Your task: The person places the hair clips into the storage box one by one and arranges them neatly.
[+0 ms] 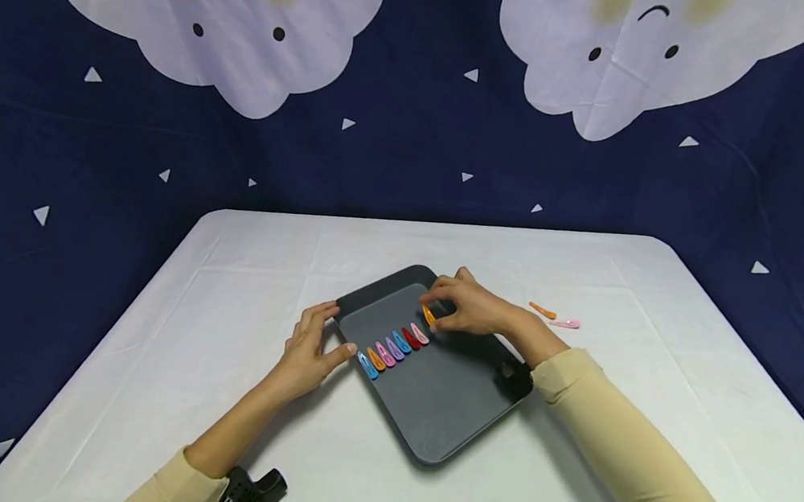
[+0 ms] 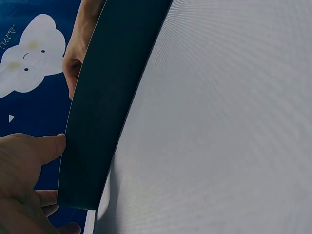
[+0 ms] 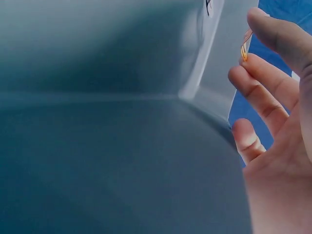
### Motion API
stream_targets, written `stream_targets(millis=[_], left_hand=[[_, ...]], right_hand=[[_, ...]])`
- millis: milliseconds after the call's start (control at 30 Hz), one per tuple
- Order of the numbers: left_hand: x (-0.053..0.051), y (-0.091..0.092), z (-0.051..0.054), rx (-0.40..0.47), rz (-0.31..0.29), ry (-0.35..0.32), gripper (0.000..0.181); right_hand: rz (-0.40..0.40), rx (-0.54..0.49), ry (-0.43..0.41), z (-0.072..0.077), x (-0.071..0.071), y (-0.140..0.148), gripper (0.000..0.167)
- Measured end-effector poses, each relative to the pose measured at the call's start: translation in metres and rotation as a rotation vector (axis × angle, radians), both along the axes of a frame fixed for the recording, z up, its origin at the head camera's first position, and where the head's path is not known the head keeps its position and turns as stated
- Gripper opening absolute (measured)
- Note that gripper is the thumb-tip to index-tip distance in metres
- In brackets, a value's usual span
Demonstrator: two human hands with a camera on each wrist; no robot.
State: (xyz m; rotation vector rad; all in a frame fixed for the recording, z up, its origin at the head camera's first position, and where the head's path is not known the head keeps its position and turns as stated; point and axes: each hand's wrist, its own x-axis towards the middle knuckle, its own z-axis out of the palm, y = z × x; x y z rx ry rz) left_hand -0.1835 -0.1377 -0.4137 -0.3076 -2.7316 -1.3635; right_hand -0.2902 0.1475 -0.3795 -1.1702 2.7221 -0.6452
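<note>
An orange snap hair clip point(image 1: 428, 315) is pinched between the thumb and fingers of my right hand point(image 1: 473, 305), over the far part of a dark grey tray point(image 1: 444, 417). Its orange tip also shows between the fingers in the right wrist view. Along the tray floor runs a slanted row of several hair clips, from a blue clip point(image 1: 367, 366) at the left wall to a pink clip point(image 1: 419, 333) near my right hand. My left hand point(image 1: 308, 353) touches the tray's left side, thumb and fingers spread apart along the rim.
Right of the tray, another orange clip point(image 1: 542, 311) and a light pink clip point(image 1: 565, 323) lie on the white-covered table point(image 1: 145, 355). A dark blue cloth point(image 1: 410, 171) with cloud shapes hangs behind the table's far edge.
</note>
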Motion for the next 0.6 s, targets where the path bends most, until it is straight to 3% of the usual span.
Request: stream_targets(millis=[267,600], left_hand=[[0.0002,-0.0001,0.0008,0.006,-0.001,-0.004,0.069],[0.0002,-0.0003,0.0012,0.007,-0.006,-0.006,0.069]], right_hand=[[-0.002,0.015,0.079,-0.0020,-0.0011,0.0012,0.048],[-0.009,0.056,-0.035,-0.0091,-0.0005,-0.0009,0.046]])
